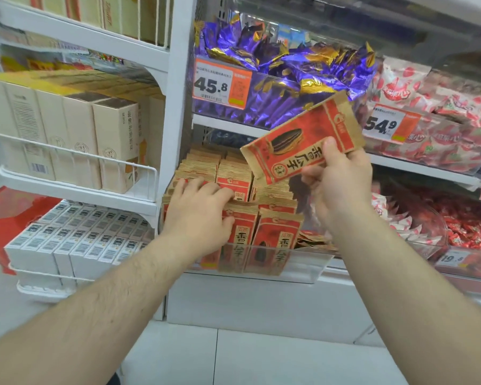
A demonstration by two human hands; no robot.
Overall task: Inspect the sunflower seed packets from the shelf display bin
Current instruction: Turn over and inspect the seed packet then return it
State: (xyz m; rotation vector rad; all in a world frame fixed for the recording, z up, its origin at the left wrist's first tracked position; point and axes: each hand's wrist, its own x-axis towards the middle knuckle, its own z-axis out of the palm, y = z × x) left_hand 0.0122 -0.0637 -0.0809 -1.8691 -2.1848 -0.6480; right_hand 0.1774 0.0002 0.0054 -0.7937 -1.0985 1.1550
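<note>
My right hand [342, 184] holds one red and brown sunflower seed packet [297, 137] tilted in the air above the bin, thumb on its front. Several more such packets [278, 232] stand in rows inside the clear display bin [303, 268] on the low shelf. My left hand [197, 215] rests on the tops of the packets at the bin's left side, with its fingers curled over their upper edges and its thumb against a front packet. The right part of the bin holds only a few loose packets lying flat.
Above the bin a clear bin of purple and gold wrappers [283, 68] carries a 45.8 price tag [222, 84]. Red and white candy bags [433, 112] fill the bins to the right. White wire shelves on the left hold beige boxes [67, 134] and white boxes [75, 240].
</note>
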